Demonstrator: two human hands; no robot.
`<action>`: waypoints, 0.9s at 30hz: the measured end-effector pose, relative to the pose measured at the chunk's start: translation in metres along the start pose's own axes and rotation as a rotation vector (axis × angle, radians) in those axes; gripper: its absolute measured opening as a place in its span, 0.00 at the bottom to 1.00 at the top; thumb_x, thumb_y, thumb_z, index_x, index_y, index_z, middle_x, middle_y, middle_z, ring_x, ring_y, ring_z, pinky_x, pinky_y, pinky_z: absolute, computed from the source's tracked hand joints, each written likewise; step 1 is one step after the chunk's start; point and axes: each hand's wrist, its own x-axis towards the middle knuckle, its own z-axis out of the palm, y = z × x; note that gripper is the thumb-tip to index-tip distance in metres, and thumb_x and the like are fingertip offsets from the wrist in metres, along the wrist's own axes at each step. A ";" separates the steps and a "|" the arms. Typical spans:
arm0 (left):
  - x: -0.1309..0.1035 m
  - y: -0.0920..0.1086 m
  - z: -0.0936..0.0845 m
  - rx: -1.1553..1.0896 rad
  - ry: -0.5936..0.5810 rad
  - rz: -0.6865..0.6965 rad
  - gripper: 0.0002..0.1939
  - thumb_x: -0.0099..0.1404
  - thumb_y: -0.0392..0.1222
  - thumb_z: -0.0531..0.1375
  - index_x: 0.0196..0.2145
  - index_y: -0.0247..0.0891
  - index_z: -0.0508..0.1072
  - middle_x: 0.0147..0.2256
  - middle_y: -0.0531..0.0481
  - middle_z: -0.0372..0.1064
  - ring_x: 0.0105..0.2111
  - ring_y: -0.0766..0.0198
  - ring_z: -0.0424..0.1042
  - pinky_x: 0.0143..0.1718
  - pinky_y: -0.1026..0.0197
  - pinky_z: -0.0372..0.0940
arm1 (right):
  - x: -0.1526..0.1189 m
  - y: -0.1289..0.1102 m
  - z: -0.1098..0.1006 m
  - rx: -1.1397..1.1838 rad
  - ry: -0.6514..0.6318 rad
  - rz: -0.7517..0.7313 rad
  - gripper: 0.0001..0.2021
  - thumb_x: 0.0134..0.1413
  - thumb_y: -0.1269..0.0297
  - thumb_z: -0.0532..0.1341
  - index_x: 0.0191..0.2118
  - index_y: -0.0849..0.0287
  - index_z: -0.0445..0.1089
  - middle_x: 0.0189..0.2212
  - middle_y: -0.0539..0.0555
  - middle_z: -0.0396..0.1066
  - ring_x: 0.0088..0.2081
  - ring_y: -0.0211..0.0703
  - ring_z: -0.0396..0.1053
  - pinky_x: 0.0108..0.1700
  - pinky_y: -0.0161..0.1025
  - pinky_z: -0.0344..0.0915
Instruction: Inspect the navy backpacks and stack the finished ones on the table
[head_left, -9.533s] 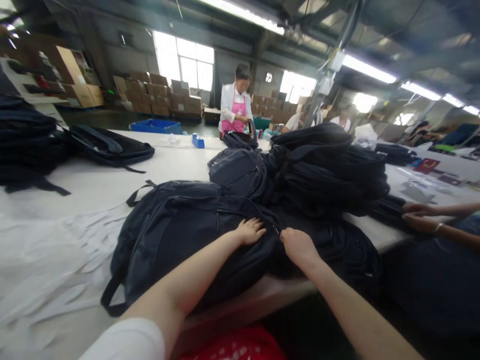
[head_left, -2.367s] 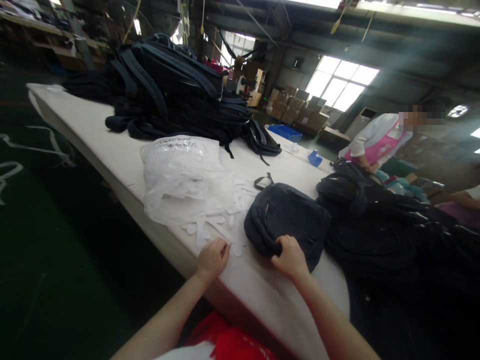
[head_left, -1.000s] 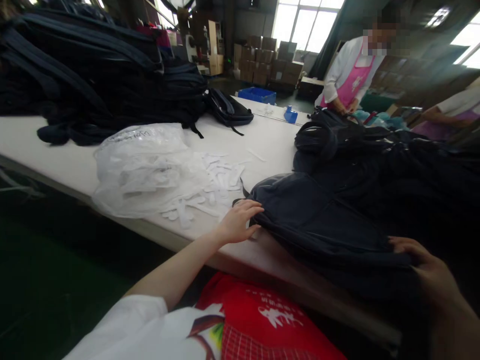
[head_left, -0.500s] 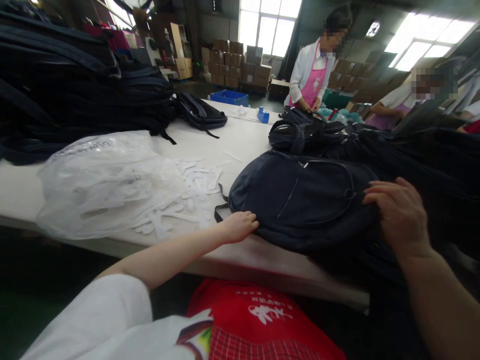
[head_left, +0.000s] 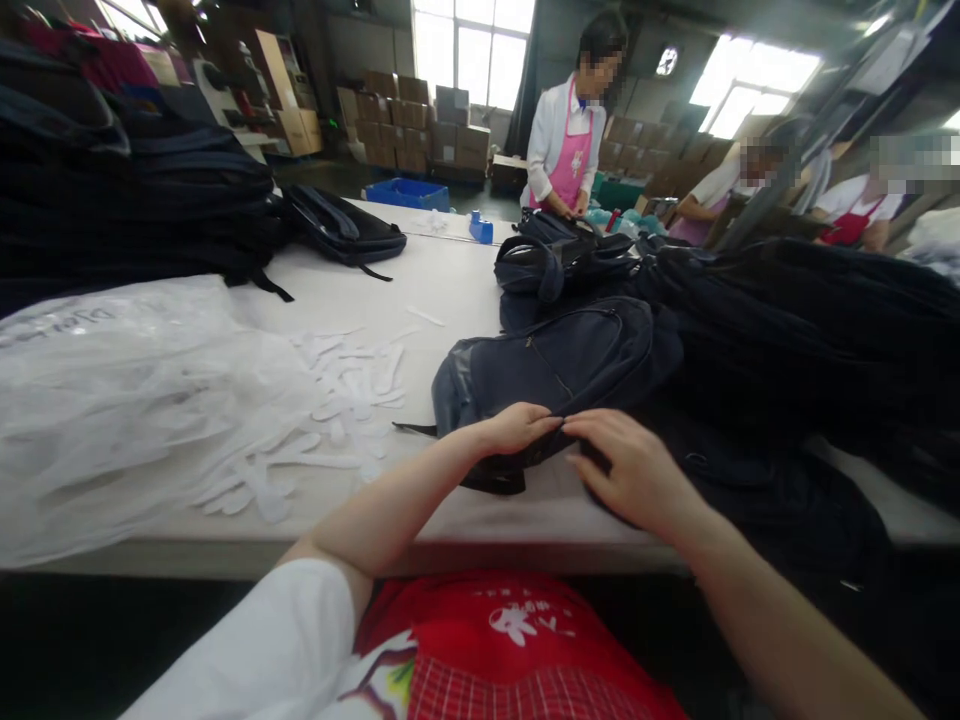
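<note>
**Working the near edge of the backpack**

We have the dark blue backpack lying flat on the white table, close to the near edge, with its far side touching the large pile of dark bags on our right. Our left hand lies on the bag's near edge, fingers curled over the fabric and pinching it. Our right hand meets it from the right, fingertips closed on the same seam line, so both hands grip the bag and their fingertips almost touch.

To do this step well, in our judgement, we keep the fabric taut between the two pinches and hold the bag pressed flat on the table, so that the seam does not bunch. We move the fingers in short stages along the edge instead of pulling from one point. The loose strap at the bag's left end should stay clear of the grip.

Just to the left lie white cut pieces and a clear plastic bag; we avoid sweeping these with the left forearm. A co-worker in a pink apron stands at the table's far end, well apart.
</note>
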 end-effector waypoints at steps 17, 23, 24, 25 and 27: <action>0.006 -0.018 0.021 -0.123 -0.059 -0.042 0.24 0.59 0.63 0.51 0.26 0.39 0.69 0.27 0.51 0.72 0.32 0.57 0.70 0.38 0.59 0.65 | -0.009 0.015 0.085 -0.287 -0.075 0.062 0.08 0.60 0.59 0.57 0.36 0.59 0.65 0.33 0.50 0.70 0.33 0.39 0.68 0.29 0.38 0.59; 0.005 -0.015 0.023 -0.070 -0.032 -0.021 0.26 0.59 0.67 0.50 0.25 0.41 0.69 0.27 0.52 0.71 0.32 0.56 0.70 0.38 0.58 0.66 | -0.017 0.018 0.093 -0.407 0.173 0.165 0.04 0.53 0.63 0.58 0.32 0.57 0.63 0.28 0.50 0.66 0.28 0.43 0.62 0.29 0.43 0.55; 0.004 -0.015 0.023 -0.058 -0.026 -0.026 0.27 0.59 0.68 0.49 0.24 0.41 0.69 0.26 0.52 0.70 0.31 0.56 0.69 0.38 0.59 0.65 | -0.017 0.019 0.090 -0.400 0.214 0.211 0.03 0.53 0.64 0.57 0.32 0.56 0.62 0.28 0.50 0.66 0.29 0.43 0.62 0.30 0.43 0.55; 0.004 -0.014 0.022 -0.050 -0.024 -0.030 0.27 0.60 0.68 0.49 0.24 0.41 0.68 0.26 0.52 0.69 0.30 0.57 0.68 0.37 0.59 0.65 | -0.016 0.021 0.085 -0.384 0.250 0.253 0.02 0.54 0.65 0.57 0.31 0.56 0.62 0.28 0.50 0.66 0.29 0.43 0.62 0.31 0.43 0.55; 0.000 -0.009 0.019 -0.045 -0.032 -0.032 0.28 0.61 0.67 0.48 0.25 0.40 0.67 0.26 0.52 0.67 0.30 0.59 0.66 0.36 0.60 0.64 | -0.014 0.027 0.071 -0.363 0.314 0.314 0.03 0.57 0.66 0.55 0.32 0.56 0.63 0.29 0.50 0.67 0.31 0.44 0.62 0.34 0.42 0.55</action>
